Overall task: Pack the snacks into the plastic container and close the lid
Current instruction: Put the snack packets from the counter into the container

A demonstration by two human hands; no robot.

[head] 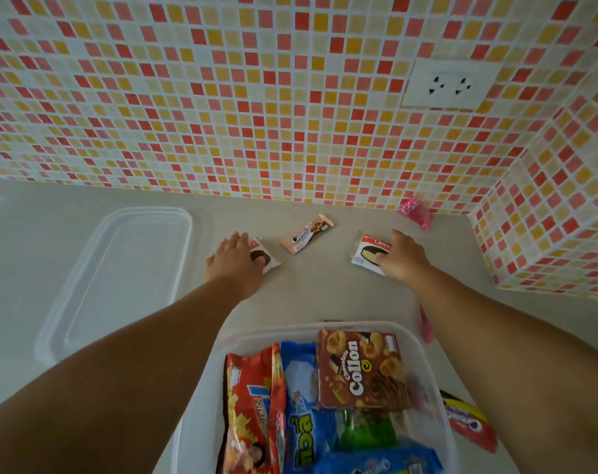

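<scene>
A clear plastic container (328,328) stands at the near edge, holding a brown Collon box (361,369), a red snack bag (253,408) and blue packets (302,398). Its clear lid (116,278) lies flat to the left. My left hand (234,265) rests on a white choco pie packet (268,256), fingers over its left part. My right hand (402,256) lies on a second white Choco packet (369,254). Whether either packet is gripped is unclear; both lie on the counter. Between them lies a tan cream-biscuit packet (308,234), untouched.
A pink wrapped snack (415,210) lies at the back right by the tiled wall. Another pink item (426,325) shows beside my right forearm. A red and yellow packet (468,419) lies right of the container. A wall socket (450,84) sits on the mosaic wall.
</scene>
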